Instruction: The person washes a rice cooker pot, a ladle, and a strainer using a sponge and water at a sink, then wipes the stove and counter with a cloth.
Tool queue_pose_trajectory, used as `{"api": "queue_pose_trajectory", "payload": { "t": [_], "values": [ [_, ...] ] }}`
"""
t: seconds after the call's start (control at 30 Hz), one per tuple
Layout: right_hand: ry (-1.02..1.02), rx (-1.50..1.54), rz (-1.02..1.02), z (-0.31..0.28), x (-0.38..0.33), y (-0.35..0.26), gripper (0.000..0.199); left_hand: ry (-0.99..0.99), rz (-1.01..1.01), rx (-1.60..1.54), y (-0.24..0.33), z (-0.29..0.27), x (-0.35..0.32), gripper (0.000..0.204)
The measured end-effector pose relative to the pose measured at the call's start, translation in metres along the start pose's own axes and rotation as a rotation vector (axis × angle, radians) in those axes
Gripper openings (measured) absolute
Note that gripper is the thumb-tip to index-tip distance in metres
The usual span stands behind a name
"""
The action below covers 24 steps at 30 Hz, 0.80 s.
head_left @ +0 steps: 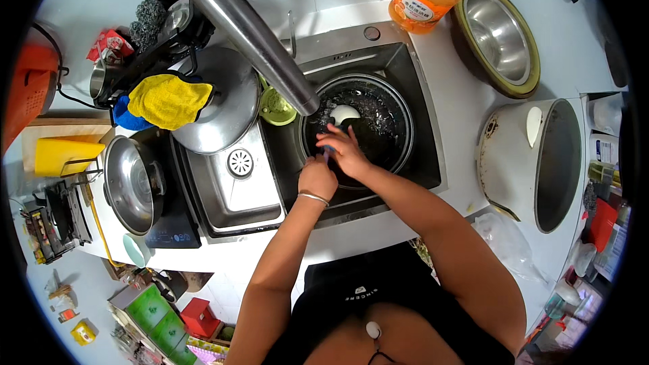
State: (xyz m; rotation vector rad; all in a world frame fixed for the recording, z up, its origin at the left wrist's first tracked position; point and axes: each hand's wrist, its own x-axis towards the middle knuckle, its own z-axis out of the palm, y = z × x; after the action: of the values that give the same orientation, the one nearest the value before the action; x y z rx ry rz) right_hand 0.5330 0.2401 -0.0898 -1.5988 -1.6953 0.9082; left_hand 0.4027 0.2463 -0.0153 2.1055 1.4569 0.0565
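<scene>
Both of my hands meet over the near left part of a round dark basin that sits in the right sink bowl. My left hand, with a bracelet at the wrist, is closed around a small bluish-purple item, whose kind I cannot make out. My right hand has bent fingers at the far end of that same item; its grip is partly hidden. Dark, glinting water fills the basin, and a white rounded object lies in it just beyond my right fingers.
A thick metal faucet reaches over the sink. To its left are a big metal lid, a yellow cloth and a green container. An orange soap bottle, stacked bowls and a white pot stand right.
</scene>
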Motion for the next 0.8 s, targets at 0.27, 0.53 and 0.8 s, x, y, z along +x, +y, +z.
{"api": "queue_pose_trajectory", "payload": {
  "t": [0.27, 0.53, 0.8],
  "values": [
    [0.514, -0.206, 0.296, -0.044, 0.045, 0.077, 0.036, 0.022, -0.010, 0.000, 0.000, -0.015, -0.034, 0.029],
    [0.185, 0.020, 0.144, 0.010, 0.016, 0.021, 0.020, 0.127, -0.019, -0.054, -0.019, -0.005, -0.056, 0.028],
    [-0.396, 1.092, 0.759, -0.068, 0.041, 0.065, 0.025, 0.235, 0.169, -0.101, -0.001, -0.021, -0.088, 0.044]
  ]
}}
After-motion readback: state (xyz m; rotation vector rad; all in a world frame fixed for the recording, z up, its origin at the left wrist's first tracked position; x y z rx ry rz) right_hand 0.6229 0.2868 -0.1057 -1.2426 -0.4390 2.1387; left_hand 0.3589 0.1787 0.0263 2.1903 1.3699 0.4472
